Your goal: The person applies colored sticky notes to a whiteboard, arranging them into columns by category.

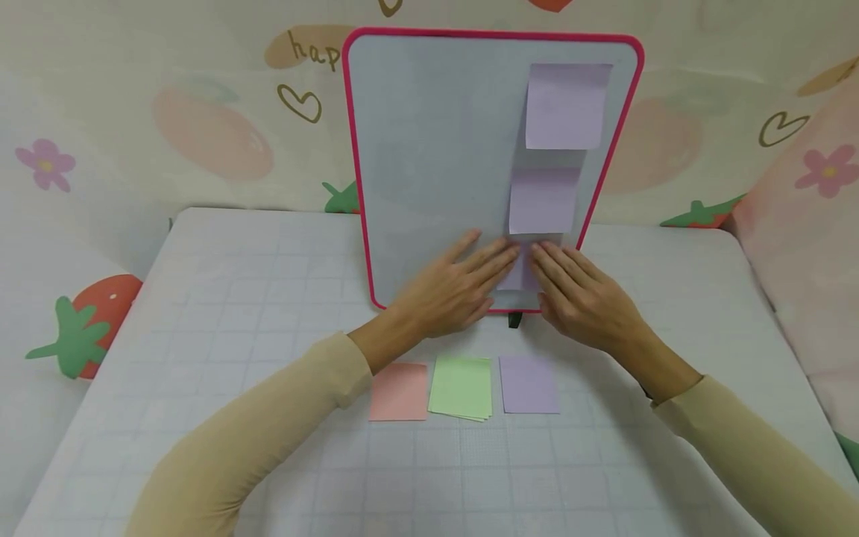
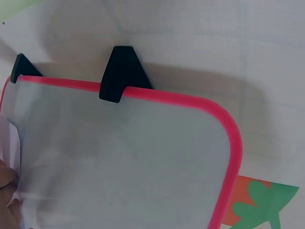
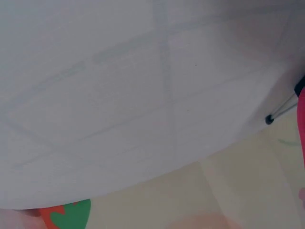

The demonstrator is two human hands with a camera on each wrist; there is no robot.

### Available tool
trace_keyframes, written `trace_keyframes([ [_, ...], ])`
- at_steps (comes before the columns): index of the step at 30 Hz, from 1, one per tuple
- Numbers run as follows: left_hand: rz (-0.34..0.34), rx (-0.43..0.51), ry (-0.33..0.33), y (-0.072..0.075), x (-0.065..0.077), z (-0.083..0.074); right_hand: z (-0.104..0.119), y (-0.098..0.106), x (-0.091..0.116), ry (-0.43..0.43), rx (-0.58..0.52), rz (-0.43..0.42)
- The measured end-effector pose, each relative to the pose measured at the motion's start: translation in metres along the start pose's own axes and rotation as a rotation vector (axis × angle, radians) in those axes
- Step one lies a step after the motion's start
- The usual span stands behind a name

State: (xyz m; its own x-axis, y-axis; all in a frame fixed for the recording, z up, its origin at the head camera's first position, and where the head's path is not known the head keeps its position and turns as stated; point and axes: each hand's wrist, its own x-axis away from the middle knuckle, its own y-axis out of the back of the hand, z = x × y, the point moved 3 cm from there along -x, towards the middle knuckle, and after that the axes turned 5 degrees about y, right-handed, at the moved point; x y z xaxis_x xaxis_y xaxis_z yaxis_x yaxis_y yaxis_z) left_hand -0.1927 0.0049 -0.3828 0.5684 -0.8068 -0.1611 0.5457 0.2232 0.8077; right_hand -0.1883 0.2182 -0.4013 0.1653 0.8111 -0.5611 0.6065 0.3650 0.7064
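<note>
A whiteboard (image 1: 429,149) with a pink-red frame stands upright on the table, leaning slightly back. Down its right side are three purple sticky notes: a top note (image 1: 567,108), a middle note (image 1: 543,201) and a lowest note (image 1: 522,277). My left hand (image 1: 456,287) touches the lowest note's left side with extended fingers. From the right, my right hand (image 1: 584,298) lays straight fingers on the same note, covering part of it. In the left wrist view, fingertips (image 2: 7,191) show beside a purple note at the edge. The right wrist view does not show the hand.
Before the board lie pink sticky notes (image 1: 399,393), a green stack (image 1: 461,388) and purple sticky notes (image 1: 529,385) in a row. Black feet (image 2: 121,74) hold the board's lower edge, and a thin support leg (image 3: 269,119) stands behind. A patterned wall covering (image 1: 228,142) hangs behind the table.
</note>
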Motion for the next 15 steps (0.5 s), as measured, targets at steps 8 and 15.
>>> trace_keyframes([
  [8,-0.013,0.031,0.015,0.001,0.001,0.002,-0.004,0.001,0.007,-0.011,0.0,0.036],
  [15,-0.01,0.03,0.024,-0.003,0.008,0.008,-0.009,0.007,0.019,-0.025,0.007,0.039],
])
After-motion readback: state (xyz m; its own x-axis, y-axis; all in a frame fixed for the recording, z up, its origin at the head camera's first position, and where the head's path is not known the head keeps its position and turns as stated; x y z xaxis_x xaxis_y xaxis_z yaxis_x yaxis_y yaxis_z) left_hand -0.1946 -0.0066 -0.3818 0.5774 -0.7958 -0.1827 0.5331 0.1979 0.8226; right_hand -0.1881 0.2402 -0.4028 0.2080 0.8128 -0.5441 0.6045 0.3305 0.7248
